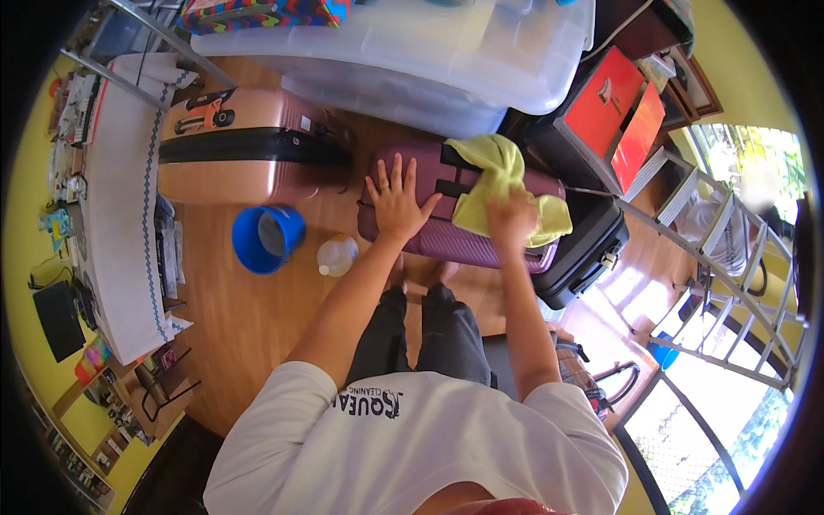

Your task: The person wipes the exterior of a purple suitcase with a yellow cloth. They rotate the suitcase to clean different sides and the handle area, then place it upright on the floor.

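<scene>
Flat on the upper side of a purple hard-shell suitcase (428, 241) rests my left hand (398, 203), fingers spread and holding nothing. Further right, my right hand (515, 219) presses a yellow-green cloth (492, 170) onto the same suitcase. My right hand is slightly blurred, and its fingertips are partly lost in the folds. The cloth drapes over the right end of the case and covers part of its black fittings. A black hard-shell case (582, 251) stands close by on the right, partly behind the purple one.
A rose-gold suitcase (219, 183) lies to the left. Below it, a blue bucket (296, 228) and a translucent plastic bottle (339, 254) are on the wood floor. Ahead is a large clear storage bin (412, 64). A red box (602, 103) and an aluminium ladder (714, 235) stand right.
</scene>
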A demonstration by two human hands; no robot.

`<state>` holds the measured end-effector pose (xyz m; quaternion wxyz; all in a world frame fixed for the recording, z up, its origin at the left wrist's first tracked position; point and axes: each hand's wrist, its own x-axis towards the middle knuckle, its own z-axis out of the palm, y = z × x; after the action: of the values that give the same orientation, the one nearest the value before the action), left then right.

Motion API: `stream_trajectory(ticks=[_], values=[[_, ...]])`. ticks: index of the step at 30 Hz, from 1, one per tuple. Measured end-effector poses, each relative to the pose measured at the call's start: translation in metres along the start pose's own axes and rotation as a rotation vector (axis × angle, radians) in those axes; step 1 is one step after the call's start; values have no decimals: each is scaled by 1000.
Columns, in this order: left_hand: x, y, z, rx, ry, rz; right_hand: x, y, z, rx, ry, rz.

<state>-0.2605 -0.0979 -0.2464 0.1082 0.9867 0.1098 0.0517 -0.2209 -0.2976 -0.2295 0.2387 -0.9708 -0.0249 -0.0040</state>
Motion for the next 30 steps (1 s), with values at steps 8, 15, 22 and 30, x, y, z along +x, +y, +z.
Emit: stream_trajectory(ticks=[8, 15, 22, 30], values=[[2, -1, -2, -13, -40, 7, 33, 8, 10, -331, -196, -351], [6, 3, -3, 9, -37, 22, 47, 122, -15, 40, 142, 258], [6, 2, 0, 81, -96, 19, 74, -96, 90, -53, -132, -282], [10, 3, -3, 27, -92, -2, 83, 38, 8, -340, -76, -147]])
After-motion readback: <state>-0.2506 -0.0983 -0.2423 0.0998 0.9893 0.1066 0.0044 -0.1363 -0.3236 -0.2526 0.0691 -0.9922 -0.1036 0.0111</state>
